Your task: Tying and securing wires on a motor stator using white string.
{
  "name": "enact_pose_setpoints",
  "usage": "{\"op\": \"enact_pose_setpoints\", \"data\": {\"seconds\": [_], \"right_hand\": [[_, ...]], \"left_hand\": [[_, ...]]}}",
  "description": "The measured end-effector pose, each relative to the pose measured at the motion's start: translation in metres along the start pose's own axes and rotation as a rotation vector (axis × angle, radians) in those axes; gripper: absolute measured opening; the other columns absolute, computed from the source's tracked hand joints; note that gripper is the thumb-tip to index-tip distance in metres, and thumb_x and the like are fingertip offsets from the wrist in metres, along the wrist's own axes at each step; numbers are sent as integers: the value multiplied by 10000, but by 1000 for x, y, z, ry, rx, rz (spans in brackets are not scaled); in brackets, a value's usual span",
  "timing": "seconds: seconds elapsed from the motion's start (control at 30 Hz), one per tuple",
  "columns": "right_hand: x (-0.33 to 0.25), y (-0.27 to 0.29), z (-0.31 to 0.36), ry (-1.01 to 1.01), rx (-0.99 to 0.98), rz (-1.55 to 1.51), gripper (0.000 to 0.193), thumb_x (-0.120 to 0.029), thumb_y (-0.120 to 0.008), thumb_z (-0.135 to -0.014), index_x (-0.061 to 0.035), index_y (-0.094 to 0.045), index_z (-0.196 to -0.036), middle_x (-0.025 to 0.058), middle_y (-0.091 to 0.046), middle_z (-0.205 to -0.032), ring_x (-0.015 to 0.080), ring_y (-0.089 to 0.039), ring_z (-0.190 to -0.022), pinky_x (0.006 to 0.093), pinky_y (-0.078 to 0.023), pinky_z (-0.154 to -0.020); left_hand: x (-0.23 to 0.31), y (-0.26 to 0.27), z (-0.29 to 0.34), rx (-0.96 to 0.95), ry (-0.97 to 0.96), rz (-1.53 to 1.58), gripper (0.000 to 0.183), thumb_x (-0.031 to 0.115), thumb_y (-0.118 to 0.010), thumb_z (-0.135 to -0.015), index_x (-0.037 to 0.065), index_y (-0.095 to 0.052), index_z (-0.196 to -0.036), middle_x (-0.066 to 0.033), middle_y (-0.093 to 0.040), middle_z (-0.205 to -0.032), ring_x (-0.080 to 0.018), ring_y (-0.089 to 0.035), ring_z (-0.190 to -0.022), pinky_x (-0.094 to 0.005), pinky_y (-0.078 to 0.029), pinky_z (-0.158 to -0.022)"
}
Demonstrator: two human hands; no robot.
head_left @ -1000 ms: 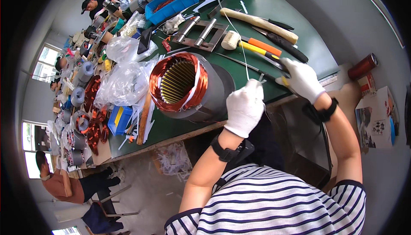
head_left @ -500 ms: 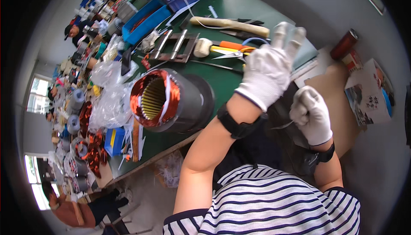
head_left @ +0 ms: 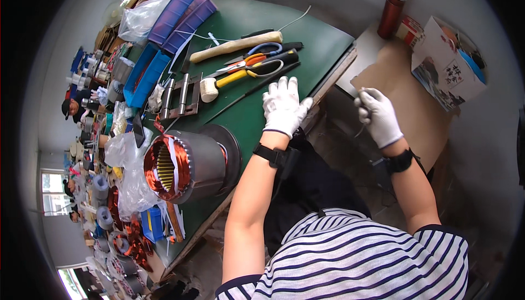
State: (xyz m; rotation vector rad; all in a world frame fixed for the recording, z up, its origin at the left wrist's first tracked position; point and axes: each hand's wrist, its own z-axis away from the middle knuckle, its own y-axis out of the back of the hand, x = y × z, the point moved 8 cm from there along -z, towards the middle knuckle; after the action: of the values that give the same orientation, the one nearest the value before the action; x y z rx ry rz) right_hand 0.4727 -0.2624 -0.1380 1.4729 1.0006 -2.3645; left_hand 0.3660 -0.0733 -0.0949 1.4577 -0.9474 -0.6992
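Observation:
My left hand (head_left: 283,107), in a white glove, is open with its fingers stretched out over the green table's near edge, close to the tip of a black rod (head_left: 257,86). My right hand (head_left: 378,115), also gloved, is closed and held off the table to the right. A thin pale strip (head_left: 359,131) hangs from its curled fingers; most of it is hidden. Left of my left hand, a motor stator (head_left: 205,160) lies on its side, its copper windings (head_left: 183,171) facing left.
Beyond my left hand lie a white-headed mallet (head_left: 208,89), scissors (head_left: 267,69) and a wooden stick (head_left: 235,47). Blue and purple bins (head_left: 143,76) stand farther left. A red flask (head_left: 391,13) and a printed box (head_left: 445,62) are on the right beside brown cardboard (head_left: 402,89).
The view has turned, so the table and stator sit farther left. My left hand has come down and back from above the tools to the table edge. My right hand stays closed, with the strip hanging.

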Motion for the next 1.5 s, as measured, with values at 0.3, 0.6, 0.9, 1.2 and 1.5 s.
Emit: {"op": "enact_pose_setpoints", "data": {"seconds": [0.3, 0.6, 0.9, 1.2, 1.5], "right_hand": [[-10, -35, -89, 486, 195, 1118, 274, -261, -569, -848, -97, -658, -1049, 180, -650, -934, 364, -626, -938, 446, -491, -824], [-12, -113, -124, 327, 203, 1515, 240, -188, -571, -841, -34, -651, -1008, 251, -581, -1086, 401, -617, -978, 459, -507, -840], [-23, -106, -135, 361, 6, 1517, 264, -118, -530, -812, 19, -670, -990, 259, -621, -1081, 414, -622, -995, 454, -502, -870], [8, -24, -43, -149, -164, 420, 191, -205, -569, -936, -83, -560, -790, -34, -496, -603, 46, -431, -461, 197, -321, -403], [28, -82, 32, -335, -361, 145, 137, -163, -570, -954, -28, -562, -975, -6, -534, -706, 20, -406, -485, 155, -293, -419]], "left_hand": [[-21, 35, 1, 373, 152, 212, 222, 276, -553, -924, 79, -650, -890, -191, -662, -799, -388, -643, -757, -471, -509, -683], [-27, 41, 1, 380, 189, 302, 238, 285, -555, -920, 76, -665, -890, -192, -655, -797, -392, -636, -765, -464, -496, -694], [-31, 41, -1, 384, 207, 307, 230, 285, -551, -919, 91, -672, -896, -187, -664, -811, -394, -641, -781, -465, -504, -707], [40, 42, 26, 459, -195, 54, 259, 146, -596, -794, 143, -648, -1049, -71, -625, -1105, -246, -631, -834, -372, -537, -653], [32, 66, 92, 363, -269, 128, 115, 126, -660, -739, 114, -655, -853, -39, -656, -837, -236, -602, -720, -353, -488, -646]]}}
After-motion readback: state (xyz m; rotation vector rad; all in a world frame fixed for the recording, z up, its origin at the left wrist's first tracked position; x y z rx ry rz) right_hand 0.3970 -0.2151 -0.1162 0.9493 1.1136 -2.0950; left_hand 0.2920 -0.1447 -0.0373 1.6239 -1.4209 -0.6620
